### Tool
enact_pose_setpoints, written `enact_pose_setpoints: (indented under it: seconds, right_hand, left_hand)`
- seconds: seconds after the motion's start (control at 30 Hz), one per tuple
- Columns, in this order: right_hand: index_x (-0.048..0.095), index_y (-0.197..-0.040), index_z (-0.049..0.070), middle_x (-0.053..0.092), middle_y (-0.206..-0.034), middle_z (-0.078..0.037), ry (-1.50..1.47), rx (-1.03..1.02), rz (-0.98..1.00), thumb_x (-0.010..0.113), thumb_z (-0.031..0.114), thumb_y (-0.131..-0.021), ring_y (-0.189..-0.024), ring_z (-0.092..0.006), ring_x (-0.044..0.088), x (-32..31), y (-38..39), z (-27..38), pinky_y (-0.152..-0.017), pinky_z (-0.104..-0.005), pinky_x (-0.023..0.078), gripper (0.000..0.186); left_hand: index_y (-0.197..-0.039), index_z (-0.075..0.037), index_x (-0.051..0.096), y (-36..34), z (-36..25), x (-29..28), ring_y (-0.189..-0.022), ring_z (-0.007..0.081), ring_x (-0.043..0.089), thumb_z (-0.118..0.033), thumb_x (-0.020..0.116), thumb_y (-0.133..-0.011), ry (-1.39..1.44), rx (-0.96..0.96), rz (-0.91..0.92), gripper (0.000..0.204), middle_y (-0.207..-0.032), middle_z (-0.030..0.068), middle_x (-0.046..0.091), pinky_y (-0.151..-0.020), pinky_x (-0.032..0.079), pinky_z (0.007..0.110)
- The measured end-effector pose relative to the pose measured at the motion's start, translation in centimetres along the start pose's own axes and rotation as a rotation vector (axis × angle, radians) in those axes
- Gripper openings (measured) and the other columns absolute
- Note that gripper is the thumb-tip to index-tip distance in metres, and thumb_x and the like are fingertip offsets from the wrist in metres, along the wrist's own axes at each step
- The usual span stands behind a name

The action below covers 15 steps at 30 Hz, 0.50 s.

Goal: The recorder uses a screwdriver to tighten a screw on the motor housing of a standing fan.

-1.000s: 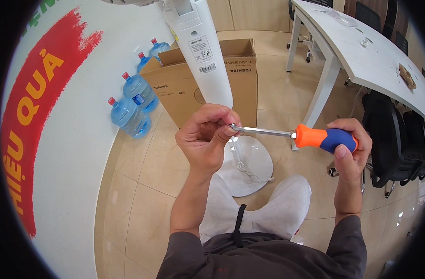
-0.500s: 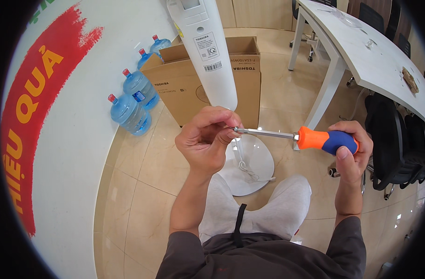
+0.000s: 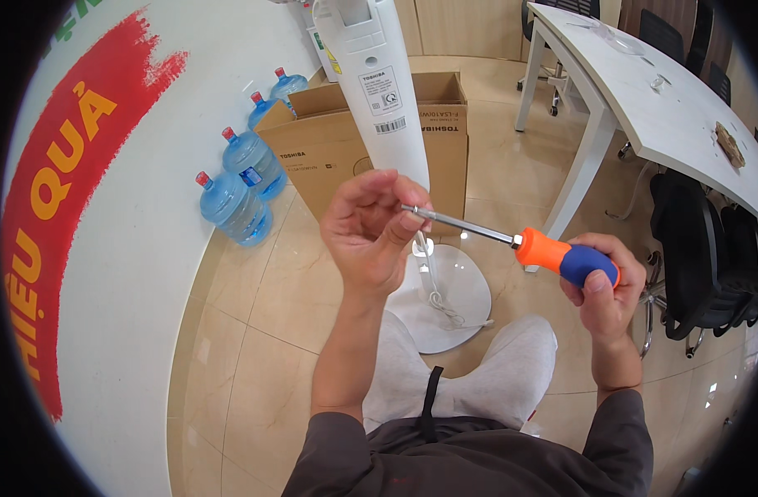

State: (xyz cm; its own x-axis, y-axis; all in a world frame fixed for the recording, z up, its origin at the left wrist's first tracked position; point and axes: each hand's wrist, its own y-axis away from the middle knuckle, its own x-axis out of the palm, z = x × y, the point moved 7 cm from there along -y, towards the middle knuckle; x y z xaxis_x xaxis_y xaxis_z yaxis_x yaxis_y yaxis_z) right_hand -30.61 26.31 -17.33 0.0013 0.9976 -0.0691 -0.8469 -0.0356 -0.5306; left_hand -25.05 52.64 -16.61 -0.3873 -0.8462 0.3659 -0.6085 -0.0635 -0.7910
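Glossy beige floor tiles (image 3: 271, 340) spread beneath the seated person, with a white wall (image 3: 126, 290) curving up on the left. Closest in, the left hand (image 3: 364, 219) pinches with thumb and fingertips around a small silver metal piece (image 3: 410, 208), probably a screw, at the far end of the tool; the fingers partly hide it. The right hand (image 3: 607, 282) is wrapped around the thick end of an orange-and-blue-handled screwdriver with a long steel shaft (image 3: 553, 253), which slants from the handle up toward the left fingertips, above the lap.

Done well, this calls for the tip seated squarely in the small piece, the two in one straight line, before any twist. A light pinch should steady the piece without tilting it; pressure from the right palm should run along the shaft, never sideways. If the pinch slackens too soon, the piece could drop among the tiles.

Just beyond the left hand hangs a tall white plastic column bearing a label (image 3: 379, 99); nearer the knees rests a round white glossy base (image 3: 470, 286) with a loosely bundled white cord (image 3: 441, 306). Behind the column is an open brown cardboard box (image 3: 313, 161); farther right, a white rectangular tabletop (image 3: 652, 108) carries a rough brown object (image 3: 729, 146).
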Motion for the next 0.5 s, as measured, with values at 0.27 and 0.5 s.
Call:
enact_pose_setpoints:
  seconds: [0.27,0.5]
  right_hand:
    - [0.06,-0.109,-0.009,0.068,-0.081,-0.014,0.315,-0.218,-0.119,0.067,0.028,-0.089,-0.066,-0.0162,0.066,2.5,1.8,3.1,-0.063,-0.0257,0.052,0.043]
    - [0.059,-0.111,-0.009,0.07,-0.086,-0.017,0.566,-0.452,-0.181,0.075,0.013,-0.083,-0.068,-0.0202,0.068,6.1,-0.2,6.5,-0.063,-0.0269,0.054,0.039]
  left_hand:
    - [-0.13,-0.002,0.055,-2.6,3.3,2.4,-0.091,0.0195,0.054,-0.002,0.065,-0.092,0.604,-0.174,-0.16,0.04,-0.101,0.0085,0.06,-0.077,0.048,0.028]
    - [-0.113,0.0,0.057,-5.9,4.3,3.3,-0.09,0.0183,0.053,-0.002,0.064,-0.092,1.012,-0.314,-0.351,0.021,-0.096,0.0073,0.057,-0.078,0.047,0.029]
